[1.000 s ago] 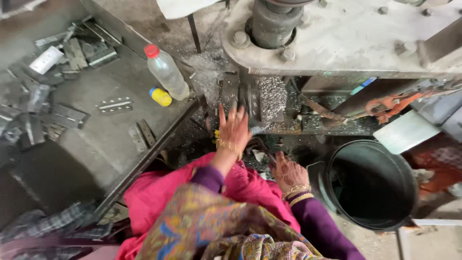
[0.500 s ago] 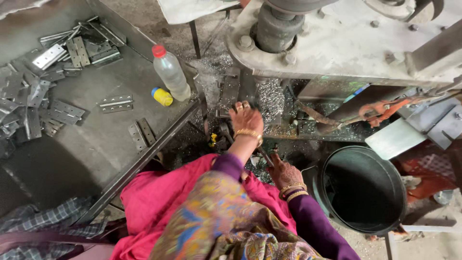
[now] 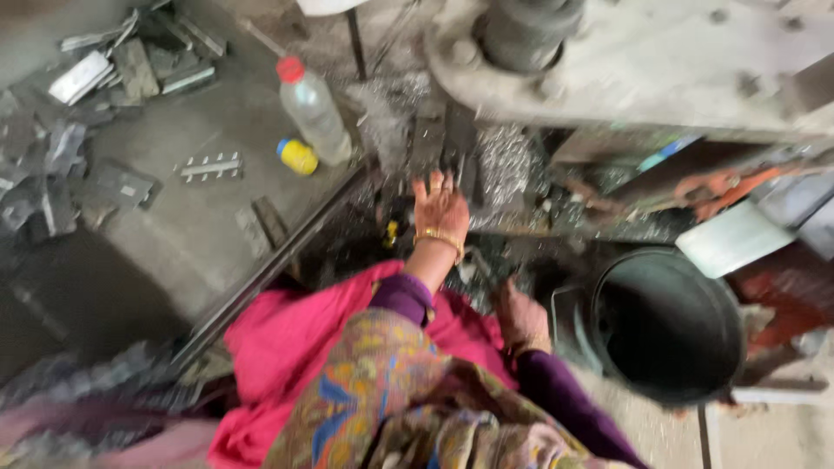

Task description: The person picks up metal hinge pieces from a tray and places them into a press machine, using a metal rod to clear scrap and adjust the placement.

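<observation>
- My left hand (image 3: pixel 441 208) is spread flat, fingers on the dark metal block (image 3: pixel 443 143) of the press.
- My right hand (image 3: pixel 519 314) is low beside the black bucket (image 3: pixel 669 326); I cannot tell its grip.

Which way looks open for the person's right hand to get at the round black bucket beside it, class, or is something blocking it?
Probably yes, directly. The right hand sits low beside the round black bucket, whose open mouth faces up. Nothing visible lies between them, though blur hides small scrap there. The left hand is farther off, at the machine.
</observation>
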